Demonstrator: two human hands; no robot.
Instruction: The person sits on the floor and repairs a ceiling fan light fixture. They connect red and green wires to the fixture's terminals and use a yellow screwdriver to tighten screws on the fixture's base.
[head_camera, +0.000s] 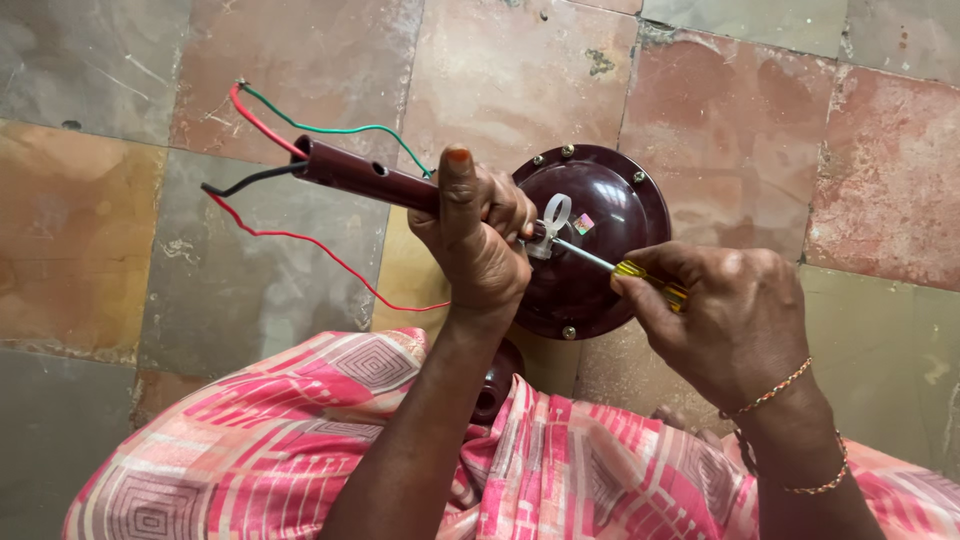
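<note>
Left hand (478, 235) wraps tight around maroon rod (365, 176), fingers closed, thumb up. Rod joins round maroon housing (610, 215), held above tile floor (100, 200). Red, green, black wires (300, 125) exit rod's far end. Right hand (730, 320) closed on yellow-handled screwdriver (620, 268), tip at white clip (553, 222) near rod base. Pink patterned cloth (300, 440) below

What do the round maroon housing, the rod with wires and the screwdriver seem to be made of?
Maroon housing: likely painted metal, glossy with highlights and rim screws. Rod, gripped by the left hand: the same maroon gloss, probably painted metal tube. Screwdriver, in the right hand: shiny steel shaft, translucent yellow plastic handle.
</note>
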